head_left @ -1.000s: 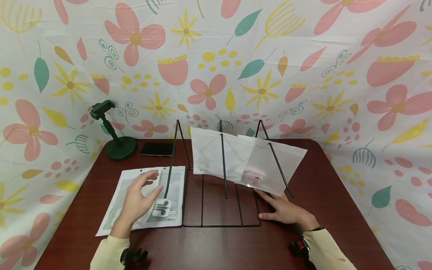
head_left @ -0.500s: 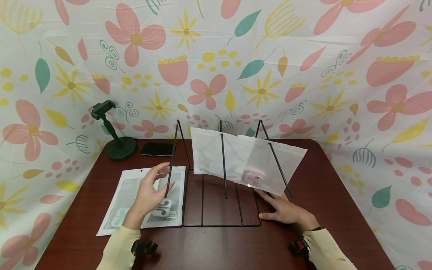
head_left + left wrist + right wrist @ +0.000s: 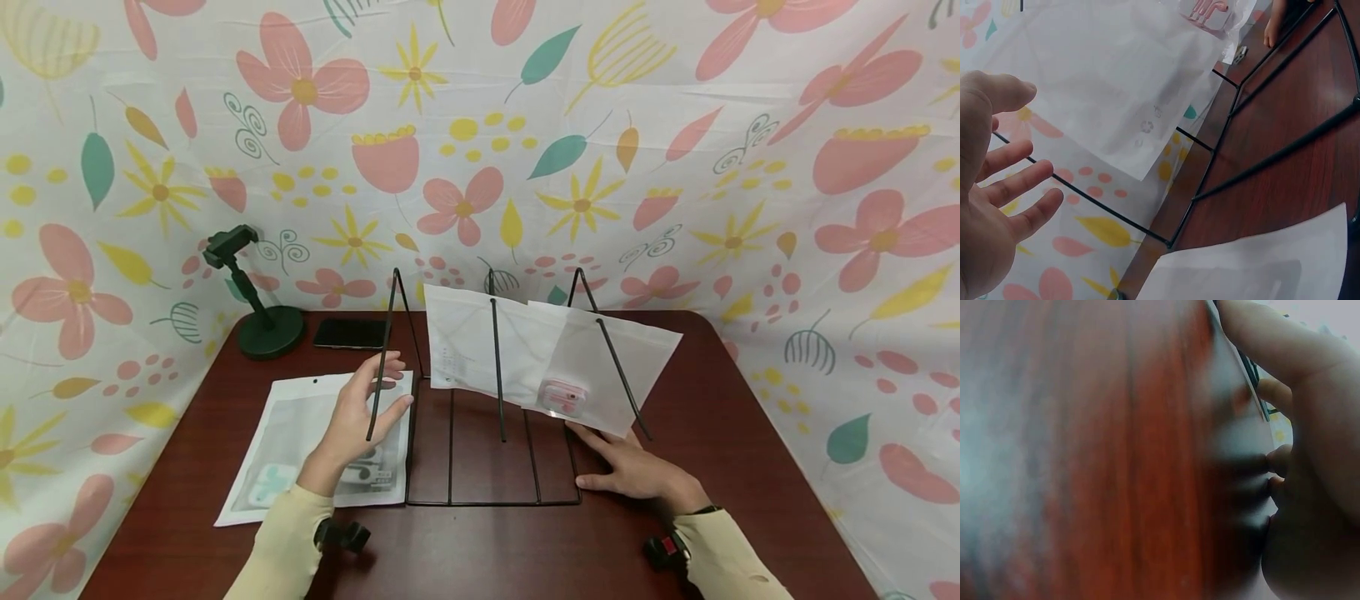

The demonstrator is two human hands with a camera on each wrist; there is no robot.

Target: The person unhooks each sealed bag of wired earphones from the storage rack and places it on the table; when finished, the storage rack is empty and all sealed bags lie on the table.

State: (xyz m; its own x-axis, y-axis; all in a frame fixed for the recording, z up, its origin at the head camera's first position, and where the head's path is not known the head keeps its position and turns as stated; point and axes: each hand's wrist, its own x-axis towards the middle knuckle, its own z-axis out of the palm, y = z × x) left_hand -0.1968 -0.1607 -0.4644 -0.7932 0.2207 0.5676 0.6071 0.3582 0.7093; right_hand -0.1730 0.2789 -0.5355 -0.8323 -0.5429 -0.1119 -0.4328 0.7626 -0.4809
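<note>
My left hand (image 3: 358, 419) hovers over the white pouches at the left, fingers spread and slightly bent, holding nothing. The rack's left upright wire crosses in front of it in the head view. Under it lie two flat pouches, one with a teal earphone case (image 3: 272, 483), the other with earphones (image 3: 366, 473) partly hidden by the wrist. Two white pouches hang on the black wire rack (image 3: 493, 503): a plain one (image 3: 461, 337) and one with pink earphones (image 3: 564, 397). My right hand (image 3: 637, 468) rests on the table, fingertips at the rack's right base wire.
At the back left a dark green phone stand (image 3: 270, 332) is on the dark red table (image 3: 480, 550), with a black phone (image 3: 349, 333) next to it. A flower-printed cloth (image 3: 465, 100) rises behind the table.
My left hand has moved right across the pouches to the rack's left upright, uncovering the teal earphone case. The right hand, rack and hanging pouches have stayed in place.
</note>
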